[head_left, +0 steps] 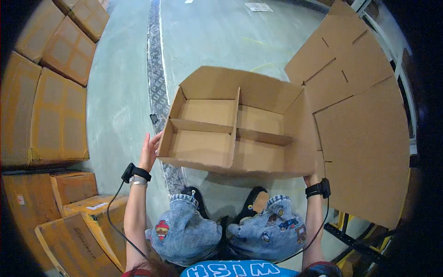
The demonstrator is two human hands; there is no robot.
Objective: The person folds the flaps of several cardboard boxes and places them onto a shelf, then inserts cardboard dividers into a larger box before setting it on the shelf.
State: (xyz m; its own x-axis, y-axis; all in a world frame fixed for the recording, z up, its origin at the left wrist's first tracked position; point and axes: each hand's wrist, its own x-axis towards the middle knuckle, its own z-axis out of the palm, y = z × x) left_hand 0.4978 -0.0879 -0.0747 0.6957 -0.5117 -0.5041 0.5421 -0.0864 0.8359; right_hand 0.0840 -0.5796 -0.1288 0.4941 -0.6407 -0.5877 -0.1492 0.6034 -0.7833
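The concrete floor [124, 101] fills most of the head view, crossed by a dark printed strip [157, 69] that runs away from the person. Stacks of sealed cartons [46, 106] line the left side, and more cartons [78, 221] lie lower left. On the right, large flat cardboard sheets [360, 115] with cut slots lean against a metal frame [392, 51].

In the middle, held up above the floor in front of the person's knees, is an open cardboard box [244, 87] with crossed cardboard dividers [234, 124] splitting it into four compartments; its opening tips toward the camera.

The left hand [150, 150] lies flat against the box's left outer wall, fingers straight and spread, not curled round anything. The right hand [310, 177] is at the box's lower right corner, mostly hidden behind the cardboard, so its grip cannot be told. Each wrist carries a black wristband device [134, 172] with a thin cable [113, 207] trailing back. Below are denim trousers with patches [184, 231] and dark shoes [253, 201].
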